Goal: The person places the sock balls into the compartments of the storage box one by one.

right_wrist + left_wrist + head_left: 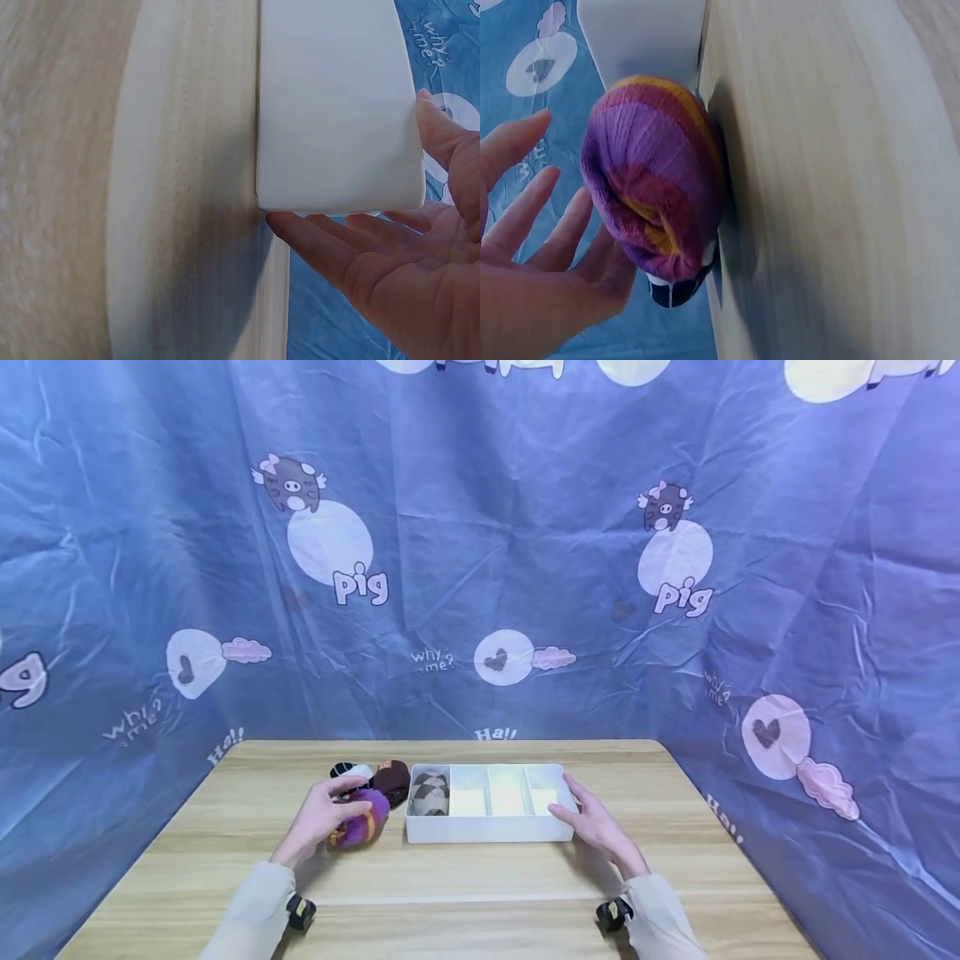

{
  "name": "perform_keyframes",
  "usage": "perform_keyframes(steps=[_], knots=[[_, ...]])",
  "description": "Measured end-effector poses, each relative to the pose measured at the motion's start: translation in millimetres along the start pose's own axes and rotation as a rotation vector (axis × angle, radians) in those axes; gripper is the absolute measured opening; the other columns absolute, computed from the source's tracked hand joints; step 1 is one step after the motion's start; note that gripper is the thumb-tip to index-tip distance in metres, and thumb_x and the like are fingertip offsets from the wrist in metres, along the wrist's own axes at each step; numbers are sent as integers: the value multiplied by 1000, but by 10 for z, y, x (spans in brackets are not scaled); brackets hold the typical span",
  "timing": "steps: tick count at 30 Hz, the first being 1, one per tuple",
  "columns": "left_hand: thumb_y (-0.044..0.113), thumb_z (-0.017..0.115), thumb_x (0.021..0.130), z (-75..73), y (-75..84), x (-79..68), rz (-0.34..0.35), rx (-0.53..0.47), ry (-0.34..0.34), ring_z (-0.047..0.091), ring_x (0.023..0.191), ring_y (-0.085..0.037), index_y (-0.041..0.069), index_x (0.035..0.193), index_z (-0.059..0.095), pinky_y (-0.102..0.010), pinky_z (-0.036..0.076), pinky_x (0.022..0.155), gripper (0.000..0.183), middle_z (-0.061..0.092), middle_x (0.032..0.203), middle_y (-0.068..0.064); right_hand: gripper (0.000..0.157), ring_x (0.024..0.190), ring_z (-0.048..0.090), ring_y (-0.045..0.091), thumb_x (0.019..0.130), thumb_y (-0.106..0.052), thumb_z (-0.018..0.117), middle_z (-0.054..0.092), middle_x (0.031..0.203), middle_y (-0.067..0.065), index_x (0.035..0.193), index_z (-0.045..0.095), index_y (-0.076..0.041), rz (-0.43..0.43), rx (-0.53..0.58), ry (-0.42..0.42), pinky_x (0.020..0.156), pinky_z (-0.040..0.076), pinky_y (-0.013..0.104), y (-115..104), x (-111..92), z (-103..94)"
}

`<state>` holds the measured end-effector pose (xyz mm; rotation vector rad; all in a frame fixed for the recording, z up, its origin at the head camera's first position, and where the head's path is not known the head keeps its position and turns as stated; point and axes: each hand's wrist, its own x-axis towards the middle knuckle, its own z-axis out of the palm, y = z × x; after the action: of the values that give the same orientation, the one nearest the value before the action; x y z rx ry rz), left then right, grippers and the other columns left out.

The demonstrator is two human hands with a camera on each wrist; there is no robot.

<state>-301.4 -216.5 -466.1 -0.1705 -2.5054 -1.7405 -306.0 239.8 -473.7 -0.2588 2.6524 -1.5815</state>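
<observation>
A rolled pair of purple, maroon and yellow striped socks (pixel 649 165) sits on the table, left of a white divided box (pixel 491 831). Over and beside it is my left hand (pixel 326 814), fingers spread and relaxed; the left wrist view shows them not wrapped round the roll. My right hand (pixel 596 822) holds the box's right end, thumb over the rim and fingers along the outer end wall (pixel 337 150). A grey argyle sock roll (pixel 431 795) lies in the leftmost compartment; no socks show in the other compartments.
Behind the striped socks lie a dark brown sock roll (pixel 393 781) and a black-and-white one (pixel 343 769), partly covered by my left hand. The wooden table (pixel 480 918) ends at a blue printed curtain (pixel 465 568) at the back and sides.
</observation>
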Motion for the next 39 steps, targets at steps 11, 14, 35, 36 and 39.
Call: perform_keyframes(steps=[11,14,35,36,39], knots=[[15,81,77,-77,-40,-8,-81,35,-59,47,129,-38,2,130,61,-53,36,109,58,55,140,-19,79,140,29,49,96,-22,63,13,159,28,154,15,3,1,30,-10,114,30,54,-20,-8,1],[13,80,77,-79,-65,-2,-92,55,-87,49,126,-36,4,129,62,-43,42,102,56,53,141,-20,79,139,29,49,96,-21,63,14,159,28,154,16,3,9,34,-8,114,30,54,-20,-8,9],[9,81,76,-56,-146,-27,-39,132,-247,58,107,-34,8,123,67,-42,55,84,49,53,132,-28,80,142,24,48,96,-25,62,15,159,29,155,15,2,11,-9,-10,117,23,54,35,9,3],[9,81,76,-49,-144,-23,-37,140,-250,57,108,-34,7,123,66,-43,55,85,50,53,132,-28,80,142,24,47,96,-26,62,15,159,28,155,15,1,11,-19,-9,117,23,54,33,7,1],[10,81,76,-36,-144,-17,-35,138,-265,58,107,-33,7,124,65,-43,55,85,50,54,129,-26,80,143,23,47,96,-27,62,14,160,27,155,15,1,10,-29,-8,117,22,54,29,-3,2]])
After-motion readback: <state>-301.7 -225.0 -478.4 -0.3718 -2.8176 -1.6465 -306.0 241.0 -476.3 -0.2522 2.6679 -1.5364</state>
